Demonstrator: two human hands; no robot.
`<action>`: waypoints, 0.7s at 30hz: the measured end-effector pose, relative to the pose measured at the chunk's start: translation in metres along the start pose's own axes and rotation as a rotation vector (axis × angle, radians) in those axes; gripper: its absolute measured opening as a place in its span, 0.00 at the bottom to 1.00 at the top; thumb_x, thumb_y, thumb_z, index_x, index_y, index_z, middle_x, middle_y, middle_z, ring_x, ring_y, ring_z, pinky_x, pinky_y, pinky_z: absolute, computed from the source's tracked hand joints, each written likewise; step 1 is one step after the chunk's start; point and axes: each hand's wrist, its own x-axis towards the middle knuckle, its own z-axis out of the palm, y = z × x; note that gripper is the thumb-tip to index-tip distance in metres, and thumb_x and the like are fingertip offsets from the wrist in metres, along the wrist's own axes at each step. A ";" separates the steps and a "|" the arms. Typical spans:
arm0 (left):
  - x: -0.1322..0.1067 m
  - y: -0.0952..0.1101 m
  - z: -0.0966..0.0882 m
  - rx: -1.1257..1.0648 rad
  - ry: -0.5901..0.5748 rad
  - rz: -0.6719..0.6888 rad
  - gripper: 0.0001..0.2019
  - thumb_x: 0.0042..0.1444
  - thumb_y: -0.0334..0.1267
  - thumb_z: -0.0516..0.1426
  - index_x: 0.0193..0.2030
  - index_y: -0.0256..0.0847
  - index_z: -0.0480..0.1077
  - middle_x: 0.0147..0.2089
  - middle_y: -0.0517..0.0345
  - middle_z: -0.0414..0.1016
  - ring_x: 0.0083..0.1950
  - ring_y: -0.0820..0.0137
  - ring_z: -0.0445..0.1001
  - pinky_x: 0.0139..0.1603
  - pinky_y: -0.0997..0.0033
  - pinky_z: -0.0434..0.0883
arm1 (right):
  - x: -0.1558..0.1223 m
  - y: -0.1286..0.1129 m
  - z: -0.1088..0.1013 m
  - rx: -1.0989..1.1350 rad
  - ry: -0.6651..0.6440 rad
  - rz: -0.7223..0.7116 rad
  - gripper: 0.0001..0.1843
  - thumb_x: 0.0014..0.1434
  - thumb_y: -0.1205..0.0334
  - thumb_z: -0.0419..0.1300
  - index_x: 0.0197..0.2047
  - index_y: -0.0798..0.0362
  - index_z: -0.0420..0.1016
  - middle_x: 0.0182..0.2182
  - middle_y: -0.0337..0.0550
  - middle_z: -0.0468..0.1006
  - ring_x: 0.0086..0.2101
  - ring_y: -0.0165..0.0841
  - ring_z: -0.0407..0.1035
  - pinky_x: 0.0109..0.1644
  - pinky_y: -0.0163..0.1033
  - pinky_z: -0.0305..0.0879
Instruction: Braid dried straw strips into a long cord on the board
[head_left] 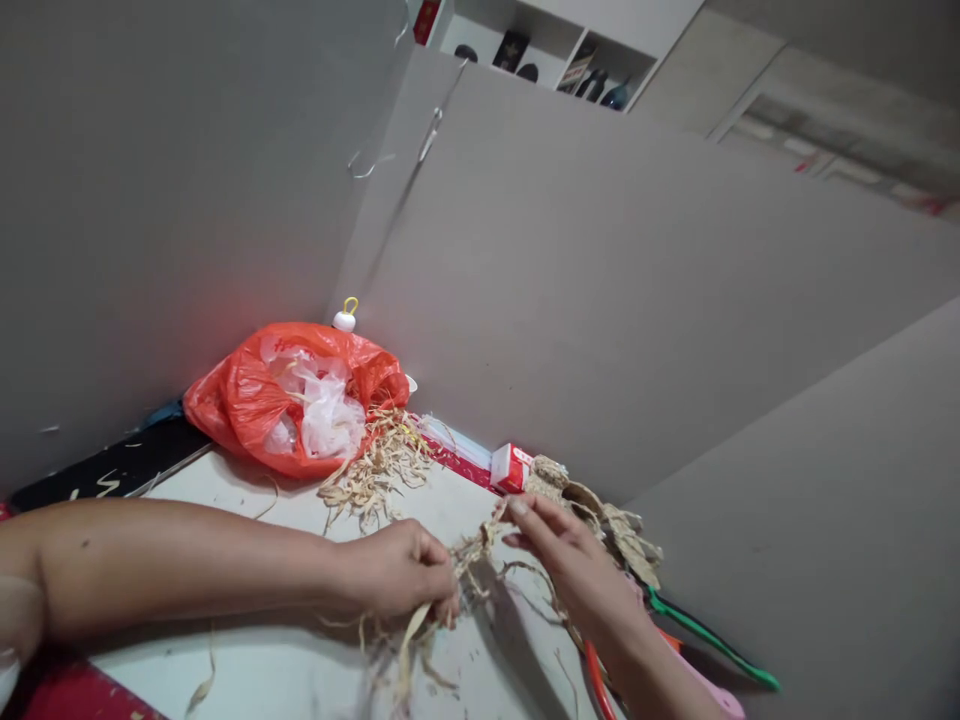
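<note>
Left hand (405, 572) curled round the straw (480, 545), right hand (551, 535) pinching its far end, other fingers loose; straw spans between them over the desk (262, 675), likely to steady it; scraps (379, 468) lie against the red bag (244, 400), probably for clearance

Dim light, soft shadow (521, 645) across tabletop (277, 670), upper right perhaps motion-blurred.

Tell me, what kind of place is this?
Probably an indoor craft corner: there's a white tabletop against grey walls, a pile of dry, straw-like strips and a red plastic bag.
</note>
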 end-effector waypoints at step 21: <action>0.123 -0.017 -0.026 -0.527 0.307 -0.289 0.11 0.53 0.22 0.49 0.23 0.33 0.64 0.20 0.56 0.70 0.21 0.75 0.70 0.28 0.73 0.72 | 0.165 0.091 0.033 -0.426 0.205 0.195 0.17 0.62 0.59 0.57 0.53 0.55 0.67 0.50 0.48 0.71 0.44 0.38 0.70 0.46 0.49 0.69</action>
